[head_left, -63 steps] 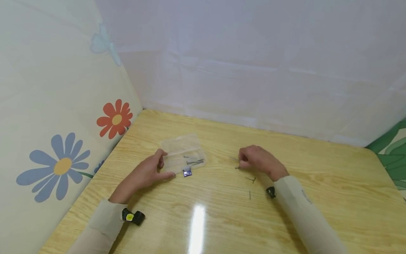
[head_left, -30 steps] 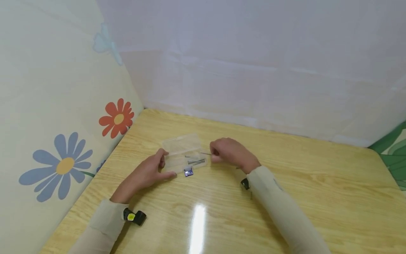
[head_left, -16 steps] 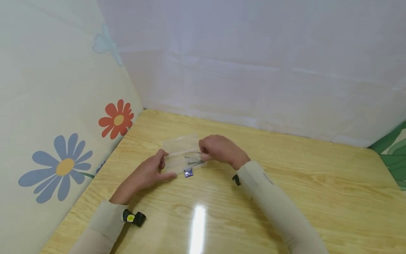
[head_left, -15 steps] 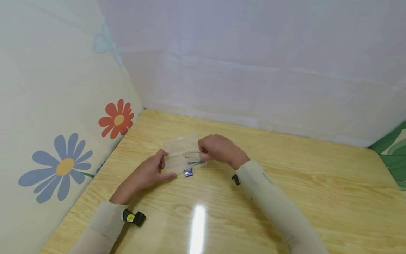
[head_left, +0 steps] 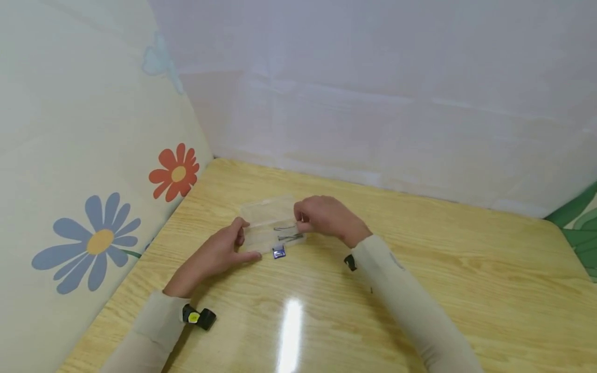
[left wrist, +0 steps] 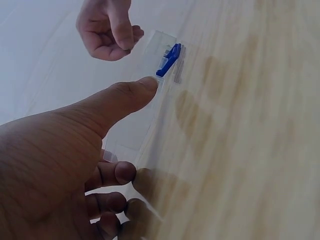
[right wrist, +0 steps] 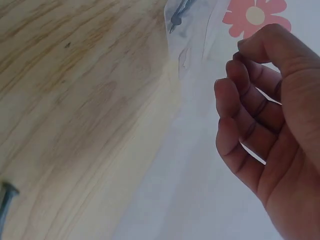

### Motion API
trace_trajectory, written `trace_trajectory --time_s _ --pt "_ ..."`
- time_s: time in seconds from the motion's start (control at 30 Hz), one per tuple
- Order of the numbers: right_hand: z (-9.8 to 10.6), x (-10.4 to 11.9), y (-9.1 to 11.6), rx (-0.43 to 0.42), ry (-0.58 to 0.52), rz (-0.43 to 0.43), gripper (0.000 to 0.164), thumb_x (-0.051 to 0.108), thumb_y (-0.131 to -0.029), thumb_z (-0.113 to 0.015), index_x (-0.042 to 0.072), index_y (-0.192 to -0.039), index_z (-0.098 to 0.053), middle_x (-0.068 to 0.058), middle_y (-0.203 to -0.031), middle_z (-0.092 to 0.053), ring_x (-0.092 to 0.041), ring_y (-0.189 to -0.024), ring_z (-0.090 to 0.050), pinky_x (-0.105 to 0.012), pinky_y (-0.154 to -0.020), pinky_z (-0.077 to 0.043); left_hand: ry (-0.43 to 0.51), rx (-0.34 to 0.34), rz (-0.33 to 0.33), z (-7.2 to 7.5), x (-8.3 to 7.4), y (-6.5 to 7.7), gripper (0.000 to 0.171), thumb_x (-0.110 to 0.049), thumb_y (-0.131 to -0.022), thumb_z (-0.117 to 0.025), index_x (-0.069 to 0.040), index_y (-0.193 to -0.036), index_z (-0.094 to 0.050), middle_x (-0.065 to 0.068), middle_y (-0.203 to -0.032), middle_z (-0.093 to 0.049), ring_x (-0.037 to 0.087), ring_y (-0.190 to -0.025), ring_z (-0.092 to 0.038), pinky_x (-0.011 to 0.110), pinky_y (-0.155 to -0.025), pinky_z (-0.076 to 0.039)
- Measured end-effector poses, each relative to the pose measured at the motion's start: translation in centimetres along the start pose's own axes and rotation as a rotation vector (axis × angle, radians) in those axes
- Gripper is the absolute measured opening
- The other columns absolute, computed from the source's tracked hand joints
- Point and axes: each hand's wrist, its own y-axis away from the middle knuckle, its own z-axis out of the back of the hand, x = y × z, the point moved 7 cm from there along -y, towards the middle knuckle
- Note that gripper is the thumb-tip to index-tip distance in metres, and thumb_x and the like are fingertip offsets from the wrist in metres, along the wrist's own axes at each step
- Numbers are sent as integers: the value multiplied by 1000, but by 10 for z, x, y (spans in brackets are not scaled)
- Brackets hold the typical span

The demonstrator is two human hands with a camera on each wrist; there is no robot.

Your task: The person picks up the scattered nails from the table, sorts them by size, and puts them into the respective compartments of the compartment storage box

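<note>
A clear plastic box lies open on the table, its lid folded back. Several metal nails lie in its right part. My left hand holds the box at its left end, thumb along the front edge and fingers curled at the side. A blue clasp sticks out from the front edge. Over the box's right end hovers my right hand, fingers loosely curled, thumb and index tips close together. In the right wrist view no nail shows at those fingertips.
A loose nail lies on the wooden table. Another dark bit of metal shows beside the right sleeve, which covers the area around it. A flowered cloth borders the left side; a pale cloth stands behind.
My right hand picked up a nail from the table and carried it left to the box. That nail appears to lie inside now. My left hand has stayed on the box.
</note>
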Motion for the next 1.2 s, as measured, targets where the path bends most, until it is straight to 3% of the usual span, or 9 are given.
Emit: trace_trajectory --time_s 0.47,0.83,1.2 --pt "0 -27 31 -35 -58 -54 11 21 -103 -64 17 -92 -65 6 -79 -58 -12 -70 -51 -31 -66 -44 -20 -1 -1 -1 1 -2 77 -46 -82 -87 -1 -130 -47 5 -91 -51 20 -80 -50 36 -70 -41" --pt "-10 -37 56 -9 -69 -86 12 18 -103 -62 21 -93 -69 11 -83 -61 -10 -70 -53 -32 -68 -47 -7 3 5 -5 0 -3 78 -48 -83 -86 -1 -131 -46 5 -93 -51 21 -83 -51 37 -71 -41" --pt "-7 -46 92 -43 -62 -112 18 10 -100 -62 20 -86 -66 10 -77 -56 -10 -69 -48 -33 -68 -43 -1 7 3 -4 -2 -3 79 -48 -82 -86 0 -131 -46 5 -93 -51 21 -83 -50 37 -70 -41"
